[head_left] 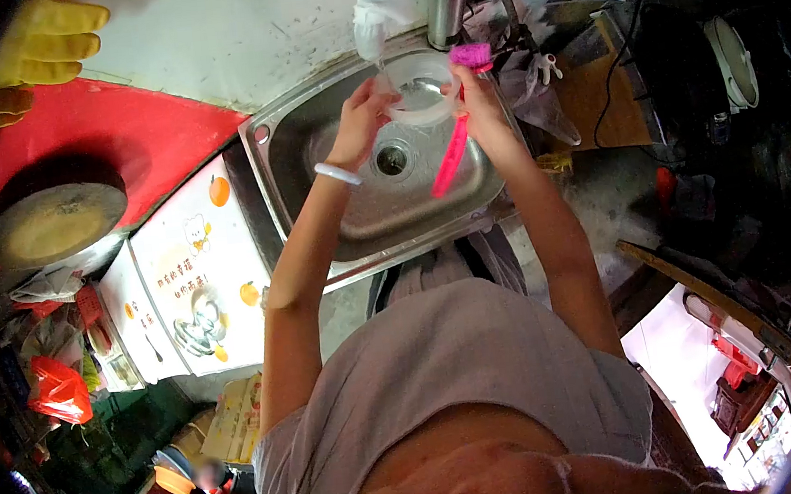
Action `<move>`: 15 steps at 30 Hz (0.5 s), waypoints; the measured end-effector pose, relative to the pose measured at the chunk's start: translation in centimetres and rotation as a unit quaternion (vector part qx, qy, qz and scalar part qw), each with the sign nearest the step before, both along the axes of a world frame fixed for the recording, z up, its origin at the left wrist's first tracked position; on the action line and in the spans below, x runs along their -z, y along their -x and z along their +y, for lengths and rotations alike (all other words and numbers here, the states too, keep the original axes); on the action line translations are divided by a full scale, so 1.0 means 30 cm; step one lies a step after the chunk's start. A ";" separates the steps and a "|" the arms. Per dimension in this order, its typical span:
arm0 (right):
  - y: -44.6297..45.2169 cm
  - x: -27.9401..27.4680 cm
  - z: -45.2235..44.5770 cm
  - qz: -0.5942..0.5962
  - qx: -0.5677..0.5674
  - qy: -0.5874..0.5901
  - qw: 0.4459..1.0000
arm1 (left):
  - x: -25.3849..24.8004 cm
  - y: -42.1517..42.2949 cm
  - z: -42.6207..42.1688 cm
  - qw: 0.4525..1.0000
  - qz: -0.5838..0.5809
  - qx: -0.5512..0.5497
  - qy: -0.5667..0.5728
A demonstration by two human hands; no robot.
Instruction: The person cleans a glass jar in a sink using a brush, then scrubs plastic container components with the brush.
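Over the steel sink [354,215], a clear round plastic bowl [421,114] is held up under the tap. My left hand [366,115] is closed on the bowl's left side. In my right hand [485,105] is a pink scrubbing brush [451,158], its bristle head showing above the fingers and its handle hanging below. The right fingers also appear to touch the bowl's right edge. A thin stream of water seems to run from the tap [380,15], whose spout is wrapped in white material, near the bowl's left side.
Behind the sink stands a metal cylinder [445,4]. A white counter panel with orange prints [199,285] lies left of it, with a round wooden board [58,225] farther left. Yellow gloves [47,42] hang at upper left. A plastic bag [533,91] sits right of the sink.
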State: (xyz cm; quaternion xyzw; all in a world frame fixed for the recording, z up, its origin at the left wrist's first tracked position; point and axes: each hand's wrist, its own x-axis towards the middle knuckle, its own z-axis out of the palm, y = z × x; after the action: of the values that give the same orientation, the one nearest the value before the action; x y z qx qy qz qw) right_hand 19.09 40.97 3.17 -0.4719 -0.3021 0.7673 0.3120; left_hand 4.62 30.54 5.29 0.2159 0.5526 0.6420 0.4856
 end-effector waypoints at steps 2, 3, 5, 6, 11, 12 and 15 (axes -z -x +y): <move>0.033 0.023 0.002 -0.019 -0.001 0.015 1.000 | -0.008 0.009 -0.029 0.994 0.014 -0.104 -0.018; 0.055 0.028 -0.001 -0.039 -0.002 0.030 0.999 | -0.016 0.048 -0.056 0.927 0.368 -0.022 -0.066; 0.117 0.030 -0.010 -0.025 -0.018 0.048 0.998 | -0.006 0.079 -0.091 0.731 0.671 0.063 -0.104; 0.160 0.002 -0.026 -0.010 -0.031 0.052 0.998 | 0.019 0.082 -0.114 0.812 0.567 0.115 -0.075; 0.298 -0.031 -0.045 0.033 -0.193 -0.051 0.979 | 0.054 0.099 -0.170 0.998 0.052 0.024 -0.029; 0.307 -0.068 -0.039 -0.023 -0.255 -0.084 0.963 | 0.049 0.113 -0.184 0.999 -0.019 -0.005 -0.034; 0.339 -0.047 0.014 -0.106 -0.384 -0.169 0.901 | 0.036 0.137 -0.211 0.984 -0.165 -0.061 -0.025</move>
State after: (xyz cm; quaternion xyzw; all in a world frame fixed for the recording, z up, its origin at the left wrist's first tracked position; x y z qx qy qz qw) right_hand 8.91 41.39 4.57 -0.3377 -0.6163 0.7106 0.0339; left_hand 0.51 24.22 4.19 0.0850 0.4604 0.7109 0.5248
